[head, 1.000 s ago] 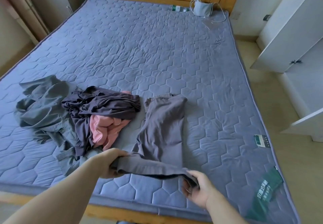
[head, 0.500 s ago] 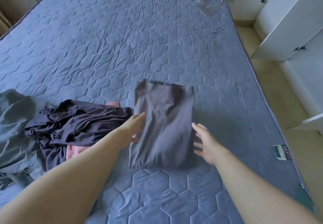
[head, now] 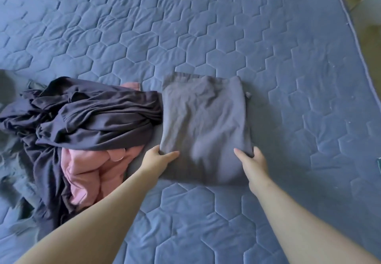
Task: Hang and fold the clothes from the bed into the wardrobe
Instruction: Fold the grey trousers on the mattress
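Note:
A grey garment [head: 204,123], folded into a rectangle, lies flat on the blue quilted mattress [head: 206,37]. My left hand [head: 158,157] grips its near left edge, thumb on top of the cloth. On the near right edge my right hand [head: 250,161] pinches the fabric the same way. To the left sits a heap of unfolded clothes: a dark purple garment [head: 88,119] draped over a pink one [head: 92,173], with a grey-green garment [head: 12,150] under them at the far left.
The mattress's right edge [head: 354,43] runs down the upper right, with pale floor [head: 369,16] beyond it. A small green tag [head: 379,166] shows at the right border. Bare mattress stretches behind the folded garment and in front of it.
My hands went from holding the garment's near end, to folding it over, to gripping both near sides of the folded rectangle. The view has moved closer and lower over the bed.

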The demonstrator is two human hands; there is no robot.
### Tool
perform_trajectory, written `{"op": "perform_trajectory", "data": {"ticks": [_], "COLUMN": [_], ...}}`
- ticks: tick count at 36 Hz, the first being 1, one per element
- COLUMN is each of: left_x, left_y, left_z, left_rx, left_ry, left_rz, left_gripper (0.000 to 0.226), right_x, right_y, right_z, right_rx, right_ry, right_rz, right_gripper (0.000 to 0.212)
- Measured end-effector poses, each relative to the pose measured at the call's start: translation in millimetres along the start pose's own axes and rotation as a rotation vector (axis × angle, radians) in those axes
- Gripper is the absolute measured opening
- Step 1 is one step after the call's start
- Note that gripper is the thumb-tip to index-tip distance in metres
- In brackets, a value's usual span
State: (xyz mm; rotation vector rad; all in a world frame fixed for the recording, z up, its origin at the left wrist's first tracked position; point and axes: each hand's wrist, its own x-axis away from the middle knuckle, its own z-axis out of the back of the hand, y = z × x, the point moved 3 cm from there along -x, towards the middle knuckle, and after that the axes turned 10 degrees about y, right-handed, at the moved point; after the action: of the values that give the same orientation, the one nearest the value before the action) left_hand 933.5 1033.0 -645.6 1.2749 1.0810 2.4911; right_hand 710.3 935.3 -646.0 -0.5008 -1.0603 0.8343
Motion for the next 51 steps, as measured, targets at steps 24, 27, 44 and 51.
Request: {"op": "perform_trajectory", "data": {"ticks": [24, 27, 44, 51], "left_x": [16.9, 4.1, 13.1, 19.7], "left_y": [8.8, 21.7, 83.1, 77.7], "left_z": [-21.9, -27.7, -98.6, -108.3], "left_rx": [0.341, 0.365, -0.826, -0.606], "left_ry": [-0.122, -0.204, -0.271, -0.632], "left_rz": [0.225, 0.346, -1.106, -0.775], "left_gripper": [0.016, 0.023, 0.037, 0.025], "right_x": [2.2, -11.1, -45.8, -54.3], "right_y": [16.4, 7.2, -49.1, -36.2], "right_z": [23.0, 16.8, -32.1, -19.7], "right_rx": [-0.024, -0.070, -0.382, -0.278], "right_ry": [-0.077, -0.106, -0.168, -0.116], "right_rz": [-0.118, -0.123, 0.000, -0.137], "right_gripper": [0.012, 0.014, 0.031, 0.008]}}
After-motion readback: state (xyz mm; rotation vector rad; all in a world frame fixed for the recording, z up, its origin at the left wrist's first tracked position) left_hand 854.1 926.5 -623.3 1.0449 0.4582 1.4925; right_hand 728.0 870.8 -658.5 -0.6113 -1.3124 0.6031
